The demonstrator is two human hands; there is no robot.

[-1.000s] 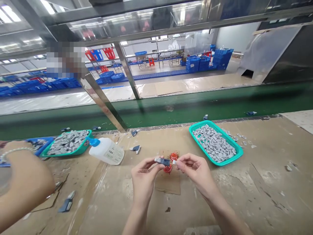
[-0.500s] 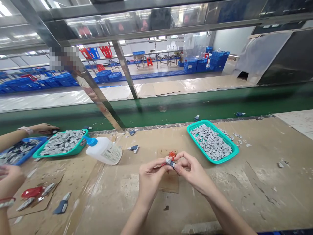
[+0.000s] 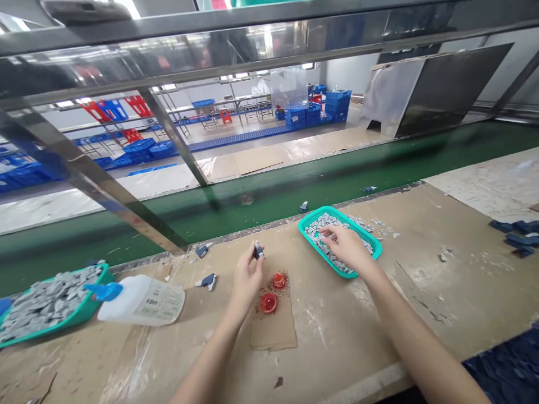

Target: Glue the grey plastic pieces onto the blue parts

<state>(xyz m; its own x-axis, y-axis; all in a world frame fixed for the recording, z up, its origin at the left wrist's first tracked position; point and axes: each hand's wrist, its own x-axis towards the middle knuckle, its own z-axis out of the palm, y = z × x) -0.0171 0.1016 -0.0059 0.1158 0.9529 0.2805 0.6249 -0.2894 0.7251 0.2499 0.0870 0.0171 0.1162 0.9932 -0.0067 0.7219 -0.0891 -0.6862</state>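
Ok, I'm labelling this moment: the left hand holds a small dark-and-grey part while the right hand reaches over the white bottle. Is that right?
Not the bottle: the head view shows the right hand over the turquoise basket. The left hand does hold the part.

In the background, we see stacked blue crates (image 3: 338,105) toward one o'clock and a small red stool (image 3: 225,116) at eleven. A shiny steel beam (image 3: 286,45) spans twelve o'clock before us, a dark metal box (image 3: 450,84) stands at two, and a green belt (image 3: 278,191) stretches from nine to three.
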